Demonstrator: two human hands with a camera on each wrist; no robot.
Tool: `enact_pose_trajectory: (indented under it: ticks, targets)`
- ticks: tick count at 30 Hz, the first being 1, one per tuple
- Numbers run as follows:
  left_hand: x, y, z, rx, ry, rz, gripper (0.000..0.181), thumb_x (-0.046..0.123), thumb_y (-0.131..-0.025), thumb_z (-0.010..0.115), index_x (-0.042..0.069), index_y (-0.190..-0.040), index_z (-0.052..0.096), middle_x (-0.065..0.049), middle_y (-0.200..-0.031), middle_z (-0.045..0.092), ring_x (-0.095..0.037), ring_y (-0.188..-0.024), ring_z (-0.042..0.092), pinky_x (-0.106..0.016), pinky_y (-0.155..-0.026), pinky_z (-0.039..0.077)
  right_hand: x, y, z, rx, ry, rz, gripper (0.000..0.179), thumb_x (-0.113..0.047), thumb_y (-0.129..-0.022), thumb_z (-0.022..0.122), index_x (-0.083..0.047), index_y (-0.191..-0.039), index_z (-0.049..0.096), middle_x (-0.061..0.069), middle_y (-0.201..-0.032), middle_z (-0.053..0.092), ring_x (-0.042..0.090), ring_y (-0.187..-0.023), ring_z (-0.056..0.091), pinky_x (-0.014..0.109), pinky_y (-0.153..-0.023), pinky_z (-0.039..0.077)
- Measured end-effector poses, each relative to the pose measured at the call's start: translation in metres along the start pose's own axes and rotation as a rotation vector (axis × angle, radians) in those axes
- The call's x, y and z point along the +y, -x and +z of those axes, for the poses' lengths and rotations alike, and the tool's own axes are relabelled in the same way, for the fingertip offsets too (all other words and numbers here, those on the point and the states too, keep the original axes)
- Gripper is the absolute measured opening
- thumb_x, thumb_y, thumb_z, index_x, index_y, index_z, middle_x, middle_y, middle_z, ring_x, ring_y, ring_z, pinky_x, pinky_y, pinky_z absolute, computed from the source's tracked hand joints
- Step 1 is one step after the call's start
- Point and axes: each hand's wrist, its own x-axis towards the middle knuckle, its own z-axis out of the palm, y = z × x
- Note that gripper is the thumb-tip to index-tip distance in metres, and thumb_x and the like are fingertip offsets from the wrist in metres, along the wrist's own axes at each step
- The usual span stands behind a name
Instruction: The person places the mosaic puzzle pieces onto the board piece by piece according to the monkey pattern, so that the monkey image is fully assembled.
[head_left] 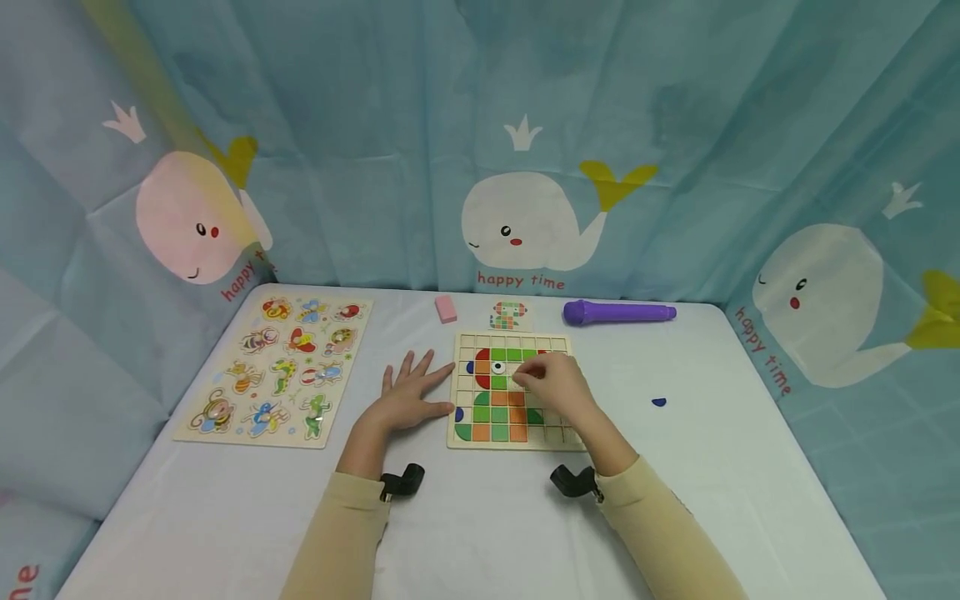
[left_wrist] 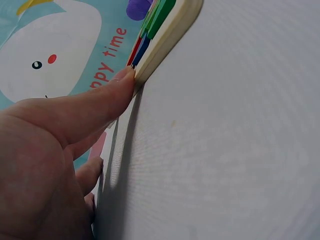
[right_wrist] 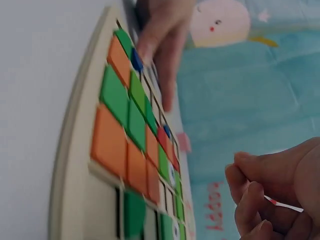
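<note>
A square wooden board (head_left: pixel 517 445) with a grid lies on the white table, partly filled with green, red and orange tiles. A white tile with a black eye (head_left: pixel 498 367) sits in its upper part. My left hand (head_left: pixel 408 398) is spread flat beside it, thumb and index finger touching the left edge. Dark blue pieces (head_left: pixel 459 414) lie on the board near those fingers. Over the board's right half hovers my right hand (head_left: pixel 555 385), thumb and index fingertips together, other fingers curled. In the right wrist view no piece shows between these fingertips (right_wrist: pixel 242 162).
An insect picture puzzle (head_left: pixel 288 375) lies at the left. Behind the board are a pink block (head_left: pixel 446 309), a small pattern card (head_left: pixel 510 315) and a purple microphone-shaped object (head_left: pixel 621 313). One dark blue piece (head_left: pixel 658 402) lies to the right. Whale-printed curtains (head_left: pixel 420 125) enclose the table.
</note>
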Motion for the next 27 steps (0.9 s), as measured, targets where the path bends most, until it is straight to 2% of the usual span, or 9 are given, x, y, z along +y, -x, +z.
enact_pose_trajectory:
  ticks: [8,15,27]
  targets:
    - [0.002,0.002,-0.003,0.011,0.003,0.013,0.077,0.050,-0.090,0.071,0.032,-0.157,0.037,-0.007,-0.171,0.006,-0.037,-0.156,-0.013,-0.064,-0.119,-0.016,0.018,0.010,-0.033,0.034,-0.003,0.032,0.016,-0.027,-0.094,0.074,-0.012,-0.099,0.079,0.002,-0.088,0.076,0.018,-0.080,0.064,0.032,-0.069,0.052]
    - [0.003,0.004,-0.002,0.012,0.010,0.003,0.076,0.050,-0.090,0.070,0.032,-0.157,0.038,-0.007,-0.171,0.007,-0.037,-0.156,-0.013,-0.064,-0.119,-0.015,0.033,0.014,-0.046,0.023,0.008,0.059,0.017,-0.029,-0.092,0.075,-0.014,-0.101,0.078,0.001,-0.091,0.074,0.019,-0.079,0.061,0.031,-0.066,0.050]
    - [0.002,0.003,-0.001,0.015,0.015,0.006,0.078,0.052,-0.089,0.071,0.033,-0.157,0.038,-0.007,-0.171,0.007,-0.037,-0.156,-0.013,-0.064,-0.119,-0.015,0.069,0.029,-0.069,0.069,0.055,0.093,0.023,-0.025,-0.093,0.074,-0.009,-0.109,0.075,0.008,-0.101,0.075,0.022,-0.087,0.064,0.030,-0.069,0.052]
